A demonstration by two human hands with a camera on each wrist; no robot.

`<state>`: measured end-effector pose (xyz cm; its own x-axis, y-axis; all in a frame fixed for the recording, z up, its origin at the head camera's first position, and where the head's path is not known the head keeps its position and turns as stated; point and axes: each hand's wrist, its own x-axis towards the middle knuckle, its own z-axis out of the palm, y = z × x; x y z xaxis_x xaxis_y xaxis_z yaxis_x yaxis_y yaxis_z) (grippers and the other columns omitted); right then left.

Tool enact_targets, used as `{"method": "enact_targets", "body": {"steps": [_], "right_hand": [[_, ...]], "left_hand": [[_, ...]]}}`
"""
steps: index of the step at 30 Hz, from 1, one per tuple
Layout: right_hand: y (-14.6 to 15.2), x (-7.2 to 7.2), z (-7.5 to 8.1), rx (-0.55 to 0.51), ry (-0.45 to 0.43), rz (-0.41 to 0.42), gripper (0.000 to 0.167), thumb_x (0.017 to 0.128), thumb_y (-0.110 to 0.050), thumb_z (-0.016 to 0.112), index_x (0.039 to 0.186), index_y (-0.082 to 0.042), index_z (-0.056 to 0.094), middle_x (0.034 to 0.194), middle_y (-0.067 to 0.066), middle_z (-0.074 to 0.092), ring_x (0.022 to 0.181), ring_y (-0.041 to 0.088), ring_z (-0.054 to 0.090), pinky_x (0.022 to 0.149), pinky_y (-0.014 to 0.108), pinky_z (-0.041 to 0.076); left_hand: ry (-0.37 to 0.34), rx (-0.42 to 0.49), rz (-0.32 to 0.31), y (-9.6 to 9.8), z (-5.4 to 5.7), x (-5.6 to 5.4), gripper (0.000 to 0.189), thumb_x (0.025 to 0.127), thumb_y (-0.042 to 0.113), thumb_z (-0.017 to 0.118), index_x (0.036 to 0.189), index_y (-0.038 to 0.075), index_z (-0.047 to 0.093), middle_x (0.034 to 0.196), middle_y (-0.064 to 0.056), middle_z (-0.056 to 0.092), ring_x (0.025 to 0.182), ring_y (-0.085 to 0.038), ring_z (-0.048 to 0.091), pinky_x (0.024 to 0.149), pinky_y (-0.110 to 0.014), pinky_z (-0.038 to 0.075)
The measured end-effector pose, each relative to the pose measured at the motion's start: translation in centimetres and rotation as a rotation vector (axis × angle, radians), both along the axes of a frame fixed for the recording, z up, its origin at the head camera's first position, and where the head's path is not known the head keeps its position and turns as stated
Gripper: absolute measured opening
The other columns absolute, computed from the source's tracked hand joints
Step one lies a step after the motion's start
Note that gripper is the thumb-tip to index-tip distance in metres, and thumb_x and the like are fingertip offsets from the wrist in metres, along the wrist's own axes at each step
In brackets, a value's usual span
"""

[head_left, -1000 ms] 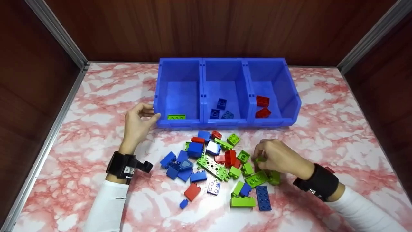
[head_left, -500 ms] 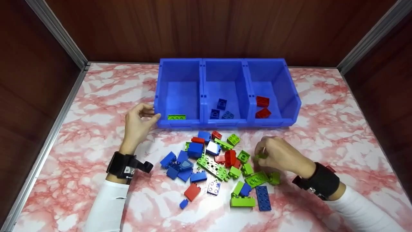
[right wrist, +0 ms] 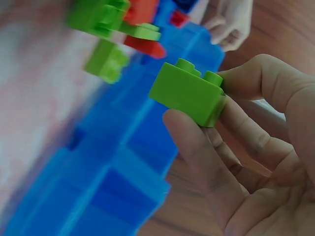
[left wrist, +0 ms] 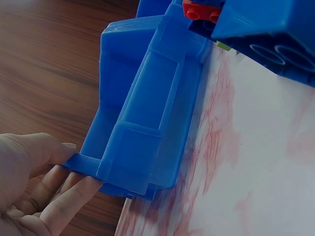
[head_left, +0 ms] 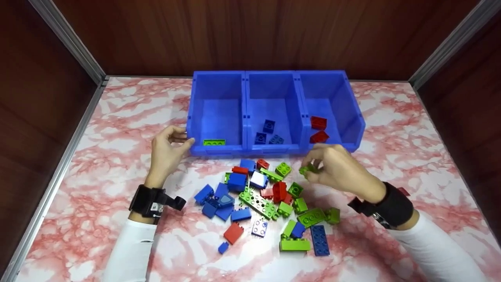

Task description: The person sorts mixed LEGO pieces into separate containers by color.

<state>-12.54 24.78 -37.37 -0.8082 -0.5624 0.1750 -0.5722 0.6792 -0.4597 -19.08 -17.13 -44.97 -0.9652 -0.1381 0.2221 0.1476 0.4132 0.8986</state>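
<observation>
My right hand pinches a light green building brick between thumb and fingers; two studs show along its top in the right wrist view. In the head view that hand is over the right side of the brick pile, close in front of the bin's front wall. My left hand holds the left front corner of the blue three-compartment bin, thumb on one side of the wall and fingers on the other, as the left wrist view shows. One green brick lies in the left compartment, several blue bricks in the middle, two red bricks at right.
Loose bricks in blue, red, green and white spread over the marbled table in front of the bin. A long green studded piece lies mid-pile, and a dark blue plate at its near right. Brown wooden panels enclose the table.
My right hand has lifted the green brick from the pile's right edge and moved it toward the bin, slightly left. My left hand stays at the bin's corner.
</observation>
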Motion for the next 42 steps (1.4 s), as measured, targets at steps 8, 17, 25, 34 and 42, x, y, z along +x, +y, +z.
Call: {"method": "enact_targets", "body": {"steps": [8, 17, 25, 34, 42], "right_hand": [[-4.2, -2.2, 2.5, -0.05, 0.078, 0.064, 0.013, 0.082, -0.007, 0.079, 0.095, -0.008, 0.082, 0.088, 0.005, 0.073, 0.066, 0.011, 0.059, 0.054, 0.018, 0.047], [-11.0, -6.0, 3.2, -0.085, 0.087, 0.144, 0.016, 0.088, -0.01, 0.078, 0.102, -0.005, 0.082, 0.098, 0.011, 0.077, 0.076, 0.018, 0.067, 0.063, 0.022, 0.056], [-16.9, -9.0, 2.2, -0.002, 0.058, 0.183, 0.017, 0.09, -0.006, 0.076, 0.106, -0.004, 0.081, 0.105, 0.014, 0.078, 0.09, 0.024, 0.071, 0.08, 0.029, 0.063], [-21.6, -11.7, -0.2, 0.19, -0.026, 0.176, 0.02, 0.095, -0.002, 0.071, 0.113, -0.003, 0.08, 0.114, 0.013, 0.08, 0.1, 0.024, 0.076, 0.091, 0.033, 0.065], [-23.3, -12.4, -1.9, 0.309, -0.035, 0.157, 0.016, 0.099, 0.0, 0.063, 0.101, -0.003, 0.079, 0.103, 0.011, 0.08, 0.083, 0.02, 0.069, 0.077, 0.034, 0.061]], "left_hand": [[-0.024, 0.006, 0.001, -0.1, 0.1, 0.0, 0.026, 0.088, -0.002, 0.08, 0.113, -0.004, 0.071, 0.109, -0.023, 0.074, 0.088, -0.008, 0.064, 0.085, -0.024, 0.058], [0.003, -0.023, 0.012, -0.4, -0.2, 0.1, 0.026, 0.087, -0.001, 0.081, 0.111, -0.004, 0.072, 0.109, -0.023, 0.076, 0.086, -0.004, 0.064, 0.089, -0.031, 0.06], [-0.013, -0.022, 0.004, -0.6, -0.2, 0.3, 0.028, 0.088, 0.0, 0.08, 0.113, -0.006, 0.07, 0.112, -0.022, 0.074, 0.088, -0.006, 0.064, 0.095, -0.044, 0.06], [-0.026, -0.029, 0.006, -0.3, 0.0, 0.2, 0.026, 0.088, -0.001, 0.079, 0.112, -0.004, 0.071, 0.11, -0.023, 0.075, 0.09, -0.012, 0.065, 0.094, -0.039, 0.06], [0.019, -0.02, -0.005, 0.0, 0.0, 0.0, 0.024, 0.087, -0.001, 0.081, 0.109, -0.005, 0.072, 0.107, -0.023, 0.076, 0.083, 0.0, 0.064, 0.086, -0.024, 0.058]]}}
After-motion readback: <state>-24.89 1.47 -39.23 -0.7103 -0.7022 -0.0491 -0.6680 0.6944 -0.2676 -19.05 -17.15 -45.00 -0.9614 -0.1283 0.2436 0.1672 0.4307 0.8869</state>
